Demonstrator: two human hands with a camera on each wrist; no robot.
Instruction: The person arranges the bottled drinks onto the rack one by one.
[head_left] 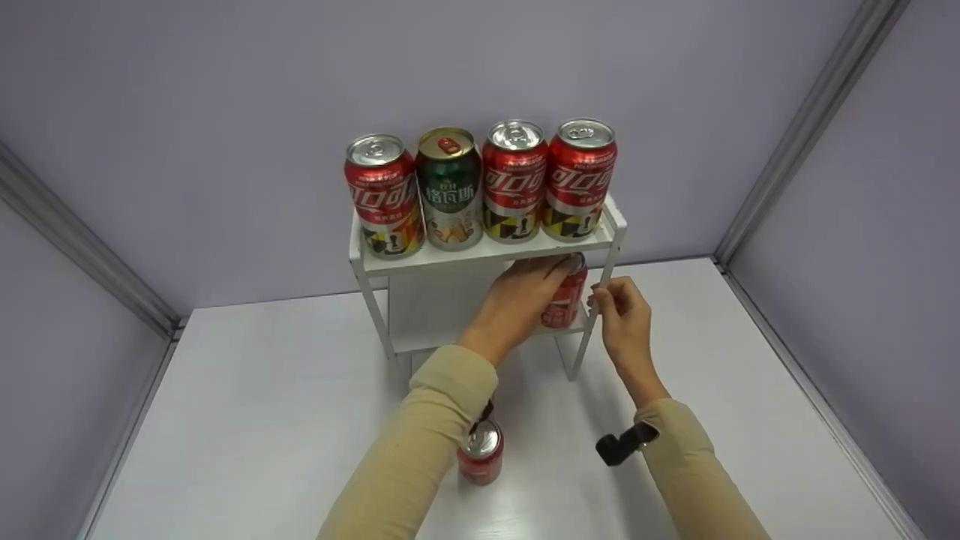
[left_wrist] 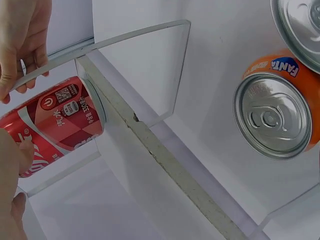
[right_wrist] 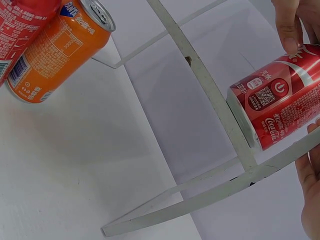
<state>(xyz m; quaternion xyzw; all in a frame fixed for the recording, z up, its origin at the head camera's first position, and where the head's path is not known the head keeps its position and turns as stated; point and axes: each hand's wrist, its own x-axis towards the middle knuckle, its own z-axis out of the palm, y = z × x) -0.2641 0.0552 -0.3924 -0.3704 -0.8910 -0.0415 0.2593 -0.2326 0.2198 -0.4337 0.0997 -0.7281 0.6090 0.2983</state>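
Gripping one red can (head_left: 562, 306) (left hand (head_left: 525, 289)), pinching one white post (head_left: 582, 346) (right hand (head_left: 628, 313)), four upper cans (head_left: 496, 187)

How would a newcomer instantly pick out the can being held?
Find the white rack, then its lower shelf. In the head view, a red can is at that shelf's right end. Unlike the cans lined up above, it is gripped by the left hand.

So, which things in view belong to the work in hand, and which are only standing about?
In the work:
held red can, in the left hand
white rack, gripped by the right hand

Seemingly just standing about, at this moment:
three red cans and green can atop the rack
front red can and orange can on the table
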